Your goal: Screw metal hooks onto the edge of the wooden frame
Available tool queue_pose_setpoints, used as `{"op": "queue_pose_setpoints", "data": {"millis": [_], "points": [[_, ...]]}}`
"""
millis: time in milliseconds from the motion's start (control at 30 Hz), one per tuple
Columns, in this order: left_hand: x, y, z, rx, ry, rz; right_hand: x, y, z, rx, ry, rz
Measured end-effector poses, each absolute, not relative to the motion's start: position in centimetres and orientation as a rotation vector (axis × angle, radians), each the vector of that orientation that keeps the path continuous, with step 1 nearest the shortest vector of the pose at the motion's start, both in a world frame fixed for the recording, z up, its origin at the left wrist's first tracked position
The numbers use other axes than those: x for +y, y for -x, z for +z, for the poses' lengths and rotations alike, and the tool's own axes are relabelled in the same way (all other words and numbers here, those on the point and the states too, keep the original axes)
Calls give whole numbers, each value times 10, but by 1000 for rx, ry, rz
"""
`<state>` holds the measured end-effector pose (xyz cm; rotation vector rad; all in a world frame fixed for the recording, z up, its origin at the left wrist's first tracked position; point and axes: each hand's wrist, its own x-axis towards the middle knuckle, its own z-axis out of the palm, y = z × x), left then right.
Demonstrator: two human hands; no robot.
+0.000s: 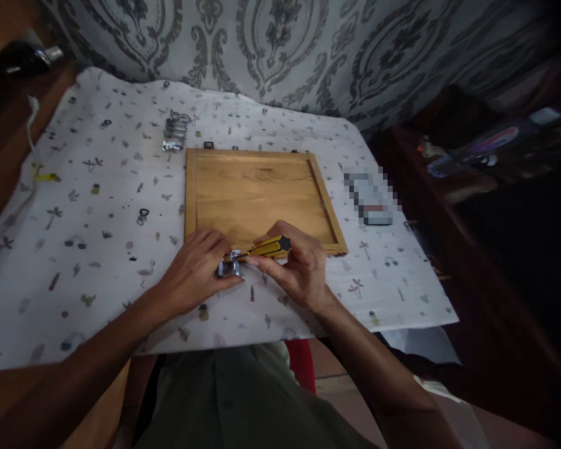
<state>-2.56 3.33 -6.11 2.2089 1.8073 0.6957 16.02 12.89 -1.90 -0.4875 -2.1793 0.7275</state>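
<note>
A wooden panel with a raised frame (262, 193) lies flat on the patterned cloth. At its near edge, my left hand (196, 268) grips a shiny metal hinge (230, 268) between thumb and fingers. My right hand (299, 265) is closed around a yellow and black screwdriver (271, 247), whose shaft points left and reaches the hinge. The screwdriver's tip is too small to make out against the metal. Beyond the panel's far left corner, several more metal hinges (174, 132) lie in a row.
White printed cloth (98, 249) covers the table. A blurred-out flat object (373, 196) lies right of the panel. A yellow-tagged white cord (47, 176) is at the left. Past the table's right edge is a plastic bottle (495, 140); a patterned curtain hangs behind.
</note>
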Motion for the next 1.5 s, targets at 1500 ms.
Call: {"op": "queue_pose_setpoints", "data": {"millis": [1500], "points": [[33,25,-59,1779,-2178,700,133,-153,-15,-1997,565,1258]]}}
